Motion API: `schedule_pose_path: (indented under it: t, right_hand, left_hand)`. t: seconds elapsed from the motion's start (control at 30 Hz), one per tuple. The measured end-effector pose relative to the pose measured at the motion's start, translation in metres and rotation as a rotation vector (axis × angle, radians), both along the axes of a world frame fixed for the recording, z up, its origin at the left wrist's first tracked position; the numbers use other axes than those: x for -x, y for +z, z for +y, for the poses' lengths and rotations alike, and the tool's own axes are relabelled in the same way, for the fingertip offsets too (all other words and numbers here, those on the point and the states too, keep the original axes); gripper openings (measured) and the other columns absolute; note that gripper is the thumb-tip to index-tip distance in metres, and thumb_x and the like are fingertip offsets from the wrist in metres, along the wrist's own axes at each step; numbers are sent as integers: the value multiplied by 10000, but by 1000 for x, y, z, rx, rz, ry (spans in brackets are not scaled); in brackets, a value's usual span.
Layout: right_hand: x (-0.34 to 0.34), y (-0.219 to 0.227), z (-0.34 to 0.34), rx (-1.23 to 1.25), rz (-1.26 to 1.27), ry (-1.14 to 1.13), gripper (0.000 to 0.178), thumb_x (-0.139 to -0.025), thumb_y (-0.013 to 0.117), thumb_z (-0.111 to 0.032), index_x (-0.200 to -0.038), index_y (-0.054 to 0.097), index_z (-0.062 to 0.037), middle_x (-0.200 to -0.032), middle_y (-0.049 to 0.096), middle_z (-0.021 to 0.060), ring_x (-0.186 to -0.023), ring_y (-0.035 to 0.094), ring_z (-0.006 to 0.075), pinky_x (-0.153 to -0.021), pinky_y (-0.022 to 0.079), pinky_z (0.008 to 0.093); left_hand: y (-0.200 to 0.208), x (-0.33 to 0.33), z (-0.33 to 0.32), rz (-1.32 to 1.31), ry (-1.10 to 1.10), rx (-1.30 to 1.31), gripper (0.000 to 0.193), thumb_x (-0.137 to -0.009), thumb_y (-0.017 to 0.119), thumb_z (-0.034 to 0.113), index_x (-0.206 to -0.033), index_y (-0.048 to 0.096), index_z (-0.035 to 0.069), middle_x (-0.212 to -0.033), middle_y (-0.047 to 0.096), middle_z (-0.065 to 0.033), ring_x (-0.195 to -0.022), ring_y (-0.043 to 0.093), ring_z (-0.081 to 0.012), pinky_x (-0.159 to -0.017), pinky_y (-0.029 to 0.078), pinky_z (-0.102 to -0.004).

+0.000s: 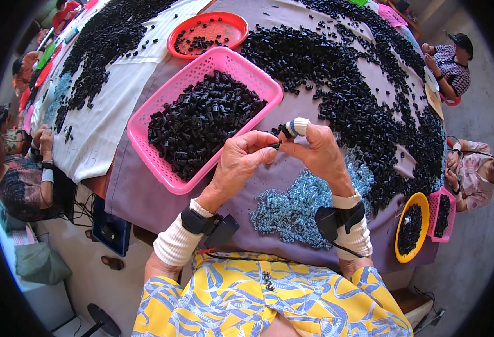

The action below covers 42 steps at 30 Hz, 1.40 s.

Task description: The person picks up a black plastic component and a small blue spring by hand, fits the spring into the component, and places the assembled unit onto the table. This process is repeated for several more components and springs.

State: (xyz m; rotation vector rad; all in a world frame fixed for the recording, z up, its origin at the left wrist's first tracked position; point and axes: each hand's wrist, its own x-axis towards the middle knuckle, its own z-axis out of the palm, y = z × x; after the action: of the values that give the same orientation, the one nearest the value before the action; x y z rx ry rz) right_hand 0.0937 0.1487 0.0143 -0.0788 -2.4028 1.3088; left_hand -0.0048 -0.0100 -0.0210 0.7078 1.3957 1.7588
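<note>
Above the cloth-covered table, my two hands meet fingertip to fingertip at a small black plastic piece (275, 145). My left hand (237, 162) pinches it between thumb and fingers. My right hand (321, 153) closes on its other side; a white and blue wrap covers one finger. Fingers partly hide the piece, so its exact shape cannot be made out. Beside my left hand stands a pink plastic basket (140, 145) heaped with black plastic parts (205, 118). Below my right hand lies a loose pile of small pale blue coil springs (292, 210).
A large spread of loose black parts (342, 84) covers the table's far and right side. Behind the basket sits a red tray (239, 25); a yellow tray (423, 224) and a second pink basket (448, 216) stand at right. Other people sit around the tables.
</note>
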Motion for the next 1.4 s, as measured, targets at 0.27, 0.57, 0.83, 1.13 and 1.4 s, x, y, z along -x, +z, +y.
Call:
schedule_pose_path:
  t: [0.27, 0.57, 0.83, 1.13, 1.4]
  right_hand:
    - [14, 5, 5, 321, -144, 96, 181, -735, 695, -23, -897, 617, -6, -740, 640, 29, -683, 588, 78, -601, 489, 255]
    - [21, -26, 4, -93, -122, -5, 167, -760, 680, -110, -858, 619, 11, -729, 639, 88, -652, 606, 194, -606, 491, 326]
    - [41, -78, -18, -794, -154, 35, 67, -714, 608, -83, -770, 628, -113, -794, 599, 72, -822, 553, 250, -743, 385, 396]
    - [38, -65, -15, -779, -151, 35, 64, -733, 622, -141, -761, 627, -83, -768, 609, 65, -803, 557, 238, -777, 381, 393]
    - [12, -8, -17, 240, 15, -96, 189, -831, 627, -119, -980, 648, -4, -774, 658, 40, -682, 561, 49, -584, 463, 214]
  left_hand:
    - [8, 3, -1, 51, 55, -46, 216, -828, 633, 13, -1041, 628, -23, -898, 654, -45, -776, 594, -75, -714, 490, -214]
    - [15, 22, -10, -58, 221, -101, 177, -861, 608, 37, -1032, 619, -10, -859, 655, -71, -732, 623, -126, -720, 515, -251]
    - [6, 19, -12, -92, 200, -110, 185, -863, 604, 33, -1040, 612, -18, -875, 656, -76, -743, 619, -127, -725, 513, -251]
    - [7, 13, -11, -92, 189, -105, 184, -871, 598, 41, -1045, 605, -18, -886, 656, -78, -752, 620, -127, -737, 517, -253]
    - [12, 3, 7, -267, 183, -251, 159, -879, 586, 46, -1028, 576, -8, -922, 653, -74, -782, 627, -122, -736, 522, -259]
